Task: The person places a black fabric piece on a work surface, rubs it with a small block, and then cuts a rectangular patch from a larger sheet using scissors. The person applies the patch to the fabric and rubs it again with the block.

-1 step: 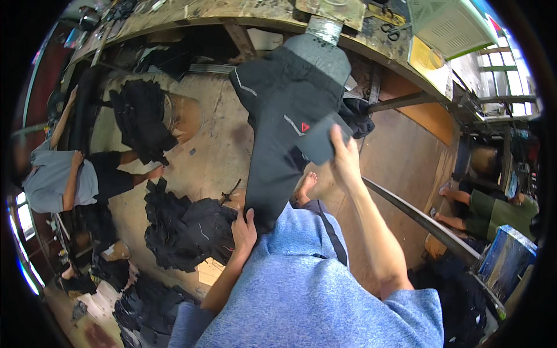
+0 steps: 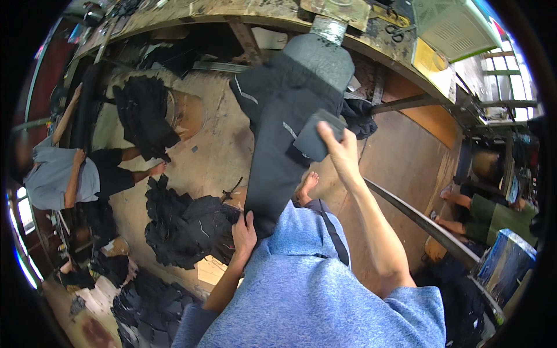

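Note:
Black trousers (image 2: 278, 133) with light grey strips are stretched over a grey padded board (image 2: 319, 61) that juts from the workbench toward me. My right hand (image 2: 341, 148) is closed on a flat dark grey block (image 2: 315, 134), its thumb across the top. The block lies over the garment beside a grey strip (image 2: 289, 129); whether it presses on the cloth I cannot tell. My left hand (image 2: 244, 233) pinches the near end of the trousers, close to my waist.
A heap of black garments (image 2: 185, 223) lies on the floor at left, with another black stack (image 2: 144, 116) beyond it. The workbench (image 2: 197, 14) holds scissors (image 2: 398, 32) and a pale green crate (image 2: 452, 29). A metal bar (image 2: 418, 217) slants at right. Co-workers sit at left (image 2: 61, 174) and right (image 2: 505, 214).
My right hand has shifted slightly left with the block, which now covers the red mark beside the grey strip. The left hand keeps its hold on the trousers.

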A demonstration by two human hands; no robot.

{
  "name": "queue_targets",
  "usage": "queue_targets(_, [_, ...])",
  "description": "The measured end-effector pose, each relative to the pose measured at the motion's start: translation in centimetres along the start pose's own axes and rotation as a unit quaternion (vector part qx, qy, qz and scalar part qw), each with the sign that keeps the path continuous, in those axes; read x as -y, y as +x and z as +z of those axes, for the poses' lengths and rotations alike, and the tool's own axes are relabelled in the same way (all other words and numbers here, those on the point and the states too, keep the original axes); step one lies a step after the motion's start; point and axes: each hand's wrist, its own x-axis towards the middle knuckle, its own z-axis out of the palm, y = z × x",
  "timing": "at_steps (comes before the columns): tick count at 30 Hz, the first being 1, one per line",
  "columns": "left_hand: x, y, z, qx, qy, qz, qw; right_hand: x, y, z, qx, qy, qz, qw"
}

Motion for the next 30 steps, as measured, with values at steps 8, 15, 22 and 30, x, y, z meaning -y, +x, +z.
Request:
queue_targets(8, [7.5,-8.0,-2.8,0.22,0.044,-0.064,0.972,-2.9,-6.2,4.5,0.209,-0.48,-0.104,0.846])
queue_targets(15, [-2.1,14.6,-6.4,-0.035,-0.077,0.115,0.99,-4.8,-7.6,1.0,0.089,-0.284,-0.016,0.954])
queue_targets(22, [-7.6,20.9,-0.9,0.161,-0.302,0.039,0.939,-10.2,-11.7,-0.8,0.116,0.134,0.351,0.919])
queue_targets(30, [-2.9,10.4,-1.4,0.188,-0.251,0.031,0.949,-9.7,-10.0,-5.5,0.056,-0.061,0.202,0.976])
